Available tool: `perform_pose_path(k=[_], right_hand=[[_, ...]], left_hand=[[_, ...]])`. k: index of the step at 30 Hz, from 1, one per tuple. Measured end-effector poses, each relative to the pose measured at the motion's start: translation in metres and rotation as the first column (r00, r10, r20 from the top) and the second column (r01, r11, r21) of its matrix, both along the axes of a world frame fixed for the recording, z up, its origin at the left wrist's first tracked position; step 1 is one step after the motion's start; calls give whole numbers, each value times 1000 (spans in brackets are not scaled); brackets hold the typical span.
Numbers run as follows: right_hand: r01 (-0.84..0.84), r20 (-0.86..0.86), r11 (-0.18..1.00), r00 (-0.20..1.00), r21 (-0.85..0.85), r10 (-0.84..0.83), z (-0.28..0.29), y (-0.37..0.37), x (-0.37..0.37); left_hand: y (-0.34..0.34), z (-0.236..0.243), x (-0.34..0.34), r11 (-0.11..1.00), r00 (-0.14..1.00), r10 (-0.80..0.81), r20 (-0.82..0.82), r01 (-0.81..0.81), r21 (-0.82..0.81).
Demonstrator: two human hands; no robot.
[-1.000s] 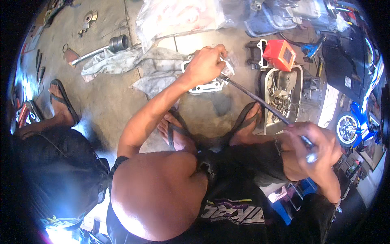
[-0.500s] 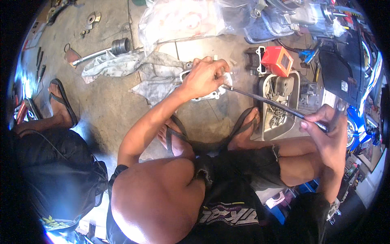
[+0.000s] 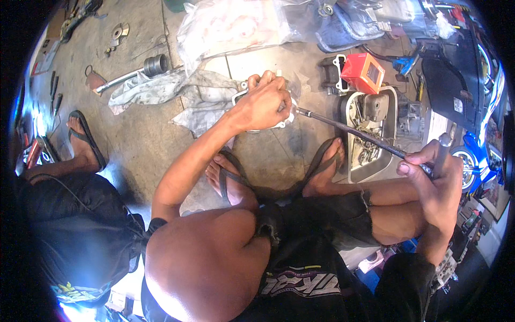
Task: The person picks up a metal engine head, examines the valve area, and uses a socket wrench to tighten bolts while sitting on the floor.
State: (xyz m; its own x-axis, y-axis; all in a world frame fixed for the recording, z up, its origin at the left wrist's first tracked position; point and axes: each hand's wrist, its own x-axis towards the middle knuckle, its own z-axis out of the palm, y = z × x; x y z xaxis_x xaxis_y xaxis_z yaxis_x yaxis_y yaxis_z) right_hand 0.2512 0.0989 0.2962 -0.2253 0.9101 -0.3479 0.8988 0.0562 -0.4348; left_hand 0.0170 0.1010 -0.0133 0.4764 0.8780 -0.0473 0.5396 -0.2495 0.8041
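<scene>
Holding this long dark bar (image 3: 354, 132) slantwise above the floor (image 3: 155, 134): it runs from my left hand (image 3: 263, 104), over by the pale metal part (image 3: 283, 123), across the left edge of the parts tray (image 3: 397, 115) to my right hand (image 3: 435, 174), off its near right corner. Right thumb and fingers are pinching the near end, with a shiny metal end (image 3: 445, 140) poking up past them. Left fingers are curled at the far end, but I can't tell what's between them, the knuckles hide it. IMO the trick is a light, steady left hand guiding the tip while the right sets the angle; let that end sag and the tip could probably skate off. Grey rag (image 3: 153, 88) lies left of the metal part, red box (image 3: 362, 72) just past the tray's far left corner.
</scene>
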Motion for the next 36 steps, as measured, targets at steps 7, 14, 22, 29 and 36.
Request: perform_pose_path(k=[7,14,22,29,36], right_hand=[[117,-131,987,986,108,-102,2,-1,6],[209,-134,957,974,199,-185,12,5,14],[190,-84,938,981,289,-173,11,2,24],[252,-215,948,954,194,-209,7,-13,18],[89,-80,989,994,117,-80,-2,-11,23]], left_hand=[[0,13,-4,972,933,230,277,-234,-22],[7,3,-24,921,954,-37,297,-83,380],[-27,-11,-30,816,969,-184,-164,244,524],[-18,1,-28,792,953,-85,-292,242,560],[-26,6,-24,800,974,52,-220,91,593]])
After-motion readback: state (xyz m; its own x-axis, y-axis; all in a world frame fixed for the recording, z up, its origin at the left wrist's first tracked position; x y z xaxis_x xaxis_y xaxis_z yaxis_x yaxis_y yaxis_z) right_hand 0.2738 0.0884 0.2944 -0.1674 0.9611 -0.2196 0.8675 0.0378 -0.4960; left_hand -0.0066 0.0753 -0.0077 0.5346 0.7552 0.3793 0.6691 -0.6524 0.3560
